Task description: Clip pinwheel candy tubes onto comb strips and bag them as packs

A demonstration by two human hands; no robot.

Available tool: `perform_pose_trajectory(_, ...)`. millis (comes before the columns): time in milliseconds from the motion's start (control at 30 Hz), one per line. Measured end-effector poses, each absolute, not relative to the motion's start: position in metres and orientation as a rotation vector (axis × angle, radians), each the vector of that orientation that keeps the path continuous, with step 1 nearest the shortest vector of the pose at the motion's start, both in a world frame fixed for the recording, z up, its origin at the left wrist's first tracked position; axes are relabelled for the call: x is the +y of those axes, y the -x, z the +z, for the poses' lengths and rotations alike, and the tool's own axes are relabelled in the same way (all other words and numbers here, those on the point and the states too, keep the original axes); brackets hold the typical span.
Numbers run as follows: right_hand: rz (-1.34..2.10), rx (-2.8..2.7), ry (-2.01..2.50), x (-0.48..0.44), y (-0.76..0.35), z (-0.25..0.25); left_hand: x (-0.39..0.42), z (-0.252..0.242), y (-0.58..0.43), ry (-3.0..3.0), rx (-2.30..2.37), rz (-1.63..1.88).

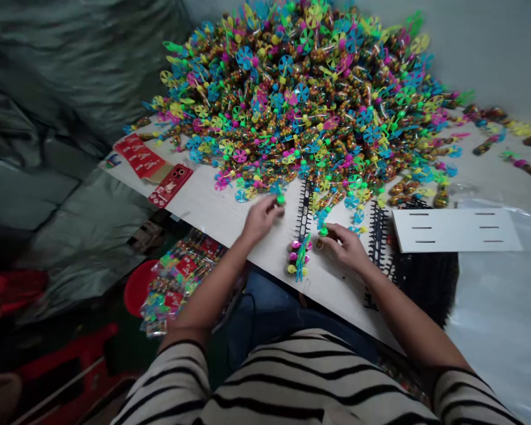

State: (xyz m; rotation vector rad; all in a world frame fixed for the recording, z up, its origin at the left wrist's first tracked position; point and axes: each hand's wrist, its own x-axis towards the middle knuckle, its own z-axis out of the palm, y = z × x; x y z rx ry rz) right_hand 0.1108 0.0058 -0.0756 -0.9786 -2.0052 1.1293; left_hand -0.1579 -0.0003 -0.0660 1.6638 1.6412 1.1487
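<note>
My left hand [261, 218] is closed in a pinch on a windmill toy with a green cap [280, 199]; much of that toy is hidden by the fingers. My right hand [346, 245] grips another windmill toy by its green cap [323, 231], a blue wheel just above it. Between the hands, a small group of toys with pink and yellow caps and blue-green wheels [300, 260] sits at the near end of a black toothed strip [305, 206]. Behind both hands rises a large heap of candy-filled windmill toys [292, 112].
A red patterned phone [170, 185] and red printed cards [138, 154] lie at the table's left edge. A white slotted board [455, 230] lies at right, near a second black toothed strip [379, 236]. Below the table, bagged toys [183, 274] stand by a red basin [138, 287].
</note>
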Motion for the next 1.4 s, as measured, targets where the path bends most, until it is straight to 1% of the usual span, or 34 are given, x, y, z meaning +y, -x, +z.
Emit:
perform_pose_trajectory(100, 1.083, -2.008, 1.000, -0.009, -0.099, -0.088, -0.051, -0.087, 0.131, -1.617, 1.531, 1.069)
perform_pose_trajectory(200, 1.040, -2.001, 0.984, -0.015, -0.091, -0.094, -0.069, -0.098, 0.118, -1.674, 1.541, 1.039)
perform_pose_trajectory(533, 1.066, -2.062, 0.816, -0.009, -0.087, -0.091, -0.072, -0.094, 0.124, -1.812, 1.348, 0.941)
perform_pose_trajectory(733, 1.015, -2.101, 0.734, -0.007, -0.089, -0.093, -0.078, -0.104, 0.115, -1.665, 1.461, 1.049)
perform_pose_trajectory(1000, 1.019, -2.182, 0.654, -0.006, -0.082, -0.086, -0.077, -0.112, 0.113, -1.628, 1.433, 1.033)
perform_pose_trajectory(1400, 1.055, -2.128, 0.759, -0.007, -0.087, -0.090, -0.080, -0.115, 0.119, -1.591, 1.385, 1.058)
